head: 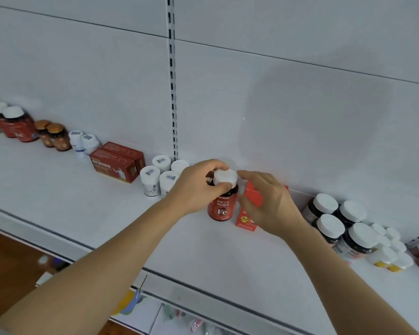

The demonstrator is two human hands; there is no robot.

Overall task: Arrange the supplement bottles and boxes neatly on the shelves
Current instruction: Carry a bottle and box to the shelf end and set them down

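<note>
From the head view I see my left hand (198,187) gripping the white cap of the red Fe bottle (221,204), which stands on the white shelf (82,209) at frame centre. Just right of it, my right hand (269,204) holds the upright orange box (246,220), its fingers curled round the box.

The bottle (221,204) stands on the shelf (82,201), left of the box (248,213).
</note>
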